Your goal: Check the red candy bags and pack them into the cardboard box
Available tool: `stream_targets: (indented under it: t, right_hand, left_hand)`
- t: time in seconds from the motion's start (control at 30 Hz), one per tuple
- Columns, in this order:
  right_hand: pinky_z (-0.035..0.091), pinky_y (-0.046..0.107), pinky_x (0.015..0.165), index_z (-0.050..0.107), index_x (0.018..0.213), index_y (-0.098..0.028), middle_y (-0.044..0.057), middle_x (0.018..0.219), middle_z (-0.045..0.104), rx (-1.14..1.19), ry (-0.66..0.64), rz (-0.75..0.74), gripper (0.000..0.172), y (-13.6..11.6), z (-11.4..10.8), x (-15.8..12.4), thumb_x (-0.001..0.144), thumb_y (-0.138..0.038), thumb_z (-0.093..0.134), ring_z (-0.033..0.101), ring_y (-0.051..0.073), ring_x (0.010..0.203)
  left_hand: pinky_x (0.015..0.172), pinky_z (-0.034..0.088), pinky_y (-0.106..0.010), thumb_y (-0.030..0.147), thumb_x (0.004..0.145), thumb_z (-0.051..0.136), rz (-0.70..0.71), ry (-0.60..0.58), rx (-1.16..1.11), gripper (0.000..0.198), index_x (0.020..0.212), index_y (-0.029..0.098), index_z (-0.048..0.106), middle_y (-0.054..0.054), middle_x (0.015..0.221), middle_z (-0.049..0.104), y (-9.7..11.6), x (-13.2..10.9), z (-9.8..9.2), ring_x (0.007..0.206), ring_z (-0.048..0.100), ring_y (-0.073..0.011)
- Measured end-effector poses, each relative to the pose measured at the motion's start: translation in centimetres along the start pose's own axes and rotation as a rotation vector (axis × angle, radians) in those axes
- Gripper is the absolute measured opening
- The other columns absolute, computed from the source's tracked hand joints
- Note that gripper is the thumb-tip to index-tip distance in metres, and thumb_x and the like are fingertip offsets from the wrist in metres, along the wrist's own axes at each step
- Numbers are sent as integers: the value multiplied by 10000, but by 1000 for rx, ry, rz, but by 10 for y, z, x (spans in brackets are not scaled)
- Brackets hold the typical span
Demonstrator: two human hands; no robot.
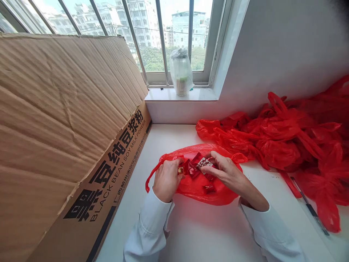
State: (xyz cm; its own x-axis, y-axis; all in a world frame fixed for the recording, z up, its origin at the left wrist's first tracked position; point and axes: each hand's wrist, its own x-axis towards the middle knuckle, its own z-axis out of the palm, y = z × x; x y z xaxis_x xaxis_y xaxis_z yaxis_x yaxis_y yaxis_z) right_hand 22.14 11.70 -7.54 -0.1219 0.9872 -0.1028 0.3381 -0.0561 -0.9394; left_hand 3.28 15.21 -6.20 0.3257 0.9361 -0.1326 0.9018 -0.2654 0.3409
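Counter (171, 136) below, left hand (167, 179) pinches a gold packet (180, 170), right hand (229, 172) a patterned packet (203, 164), best kept above the bag (218, 199).

Here's the white table (207, 233), an open red bag (191, 193) spread mid-surface! Bunched red bags (280, 134) crowd far right, a pen (312, 209) nearer.

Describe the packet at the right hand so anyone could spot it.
On the white table, right of the big cardboard box, lies a red plastic bag. Small wrapped packets sit on its plastic. The packet at the right hand alone shows a black-and-white printed face; those beside it are mainly red.
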Motion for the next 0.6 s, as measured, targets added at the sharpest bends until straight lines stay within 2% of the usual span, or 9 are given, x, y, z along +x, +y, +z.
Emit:
stream_targets:
  t: [0.17,0.33,0.43,0.5,0.6]
  right_hand:
    - [437,243,635,572,1002,-219,-6,823,638,-2,20,-58,202,2,-1,2,843,-322,505,570,129,699]
    - [471,248,675,593,1042,-212,4,845,618,144,-67,-95,240,0,-2,1,827,-301,536,574,126,733]
    - [478,247,652,579,1024,-211,-3,828,614,175,-33,-72,246,0,-1,1,793,-293,592,571,117,696]
    - [473,240,617,562,967,-207,-11,809,606,218,8,-73,231,1,0,1,767,-298,631,564,111,671]
    - [457,226,575,538,853,-192,-14,777,600,294,29,-87,240,0,0,1,723,-328,688,556,107,649]
  left_hand:
    - [600,382,-250,65,672,577,35,-3,-31,358,960,253,679,-31,833,684,-1,0,1,768,614,-203]
    - [617,404,-249,119,708,566,44,33,-139,224,853,225,700,-36,769,683,0,1,0,760,616,-198]
    - [665,423,-260,173,725,591,110,52,-282,153,843,206,684,-28,804,681,2,-1,-5,791,611,-194]
    - [713,440,-264,232,729,632,204,11,-470,174,899,201,657,-20,849,677,4,-3,-10,822,610,-187]
    - [704,464,-261,315,748,657,276,-168,-794,231,936,190,610,-19,834,670,6,-6,-16,785,622,-174]
